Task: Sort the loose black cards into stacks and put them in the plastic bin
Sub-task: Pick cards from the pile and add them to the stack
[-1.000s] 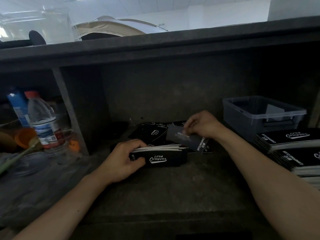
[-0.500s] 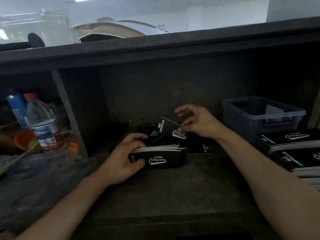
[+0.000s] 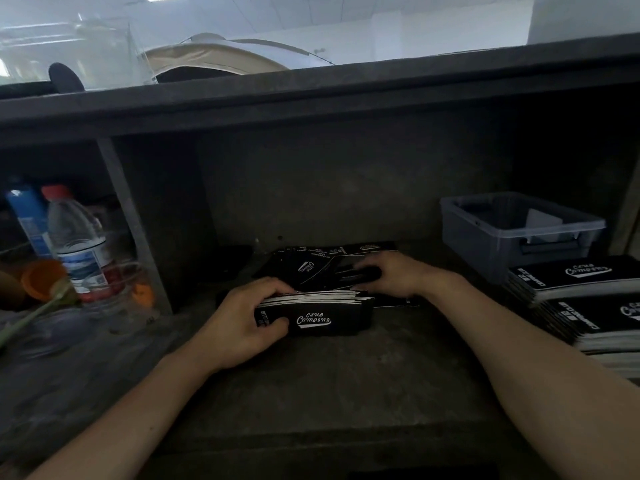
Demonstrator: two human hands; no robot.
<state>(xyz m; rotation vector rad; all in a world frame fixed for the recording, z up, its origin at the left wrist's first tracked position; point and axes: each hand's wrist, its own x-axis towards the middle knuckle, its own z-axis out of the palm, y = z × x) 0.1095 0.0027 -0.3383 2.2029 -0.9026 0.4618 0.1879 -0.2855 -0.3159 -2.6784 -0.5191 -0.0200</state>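
My left hand [image 3: 242, 323] grips the left end of a stack of black cards [image 3: 318, 315] that stands on its long edge on the dark shelf, logo facing me. Just behind it lies a spread pile of loose black cards [image 3: 304, 266]. My right hand [image 3: 394, 273] is down on that pile, and its curled fingers pinch a loose black card [image 3: 353, 275]. The grey plastic bin [image 3: 485, 233] stands at the back right, apart from both hands.
Two finished stacks of black cards [image 3: 575, 277] [image 3: 595, 322] sit in front of the bin at the right. A divider panel [image 3: 135, 230] separates a left compartment with a water bottle [image 3: 78, 237], a blue bottle [image 3: 26, 216] and an orange cup [image 3: 43, 277].
My right hand, which held a card lifted above the pile, has dropped down onto the loose cards. My left hand keeps its hold on the standing stack.
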